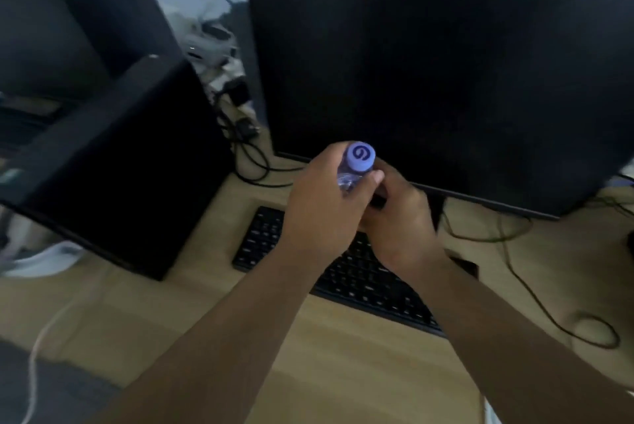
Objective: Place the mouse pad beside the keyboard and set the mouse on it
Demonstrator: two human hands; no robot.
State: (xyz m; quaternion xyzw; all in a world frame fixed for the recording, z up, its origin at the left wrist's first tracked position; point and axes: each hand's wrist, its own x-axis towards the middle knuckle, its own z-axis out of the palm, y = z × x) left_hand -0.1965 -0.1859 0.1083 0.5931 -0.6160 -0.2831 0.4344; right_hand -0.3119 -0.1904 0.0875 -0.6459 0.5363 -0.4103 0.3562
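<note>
Neither the mouse pad nor the mouse could be made out with any certainty; a small dark object at the far right edge of the table was too cut off to name. The one keyboard lay slantwise, its long axis running from far left to near right, directly beneath both hands. Open table beside its right end, crossed by a looping black cable, looked the likelier spot for the pad, and the right hand was the nearer to it.

The left hand had its fingers wrapped around one clear water bottle with a pale blue cap, held upright above the keyboard. The right hand's fingers curled beneath the bottle, possibly on something dark; whether they gripped anything I could not tell.

Beyond stood one dark monitor; one black computer tower stood left.
</note>
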